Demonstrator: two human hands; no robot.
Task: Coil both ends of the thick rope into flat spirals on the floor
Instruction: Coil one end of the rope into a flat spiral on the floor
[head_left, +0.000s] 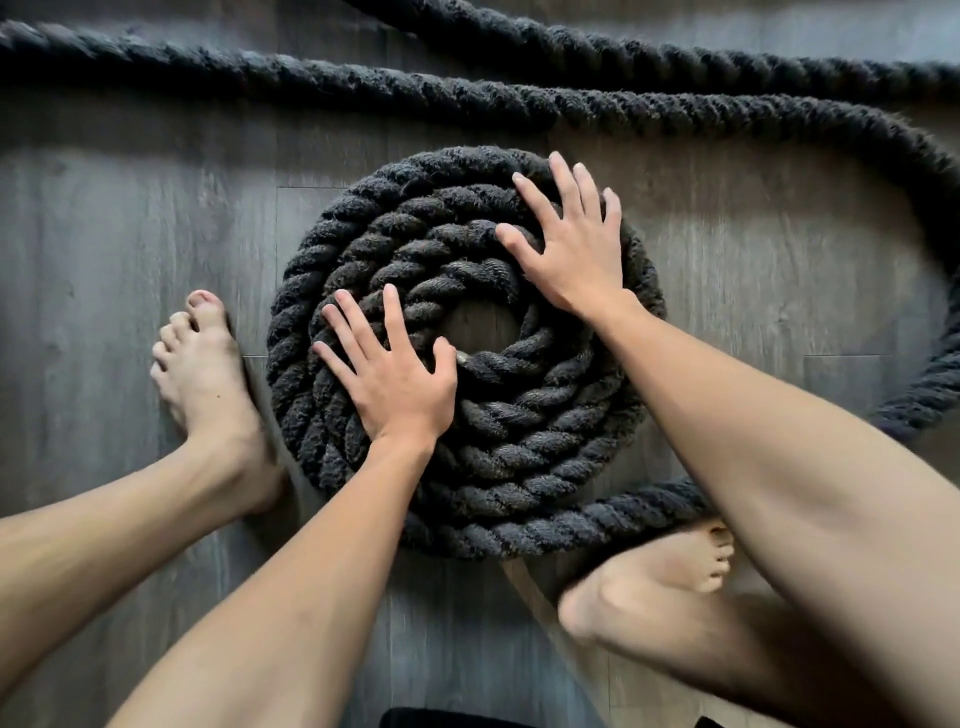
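The rope (519, 98) is lying on the floor (130, 234), with one end wound into a flat spiral (519, 447) between the left foot (208, 395) and right foot (649, 587). Both hands are pressing on it, fingers spread and straight and gripping nothing. The left hand (387, 374) is covering the near-left turns and the right hand (571, 249) the far-right ones, probably to hold them flat and snug. Loose rope is trailing off to the right.

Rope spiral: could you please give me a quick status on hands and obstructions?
Left hand, right hand open, pressing spiral. Spiral flat, several turns; tail runs off right. Left foot, right foot flank it.
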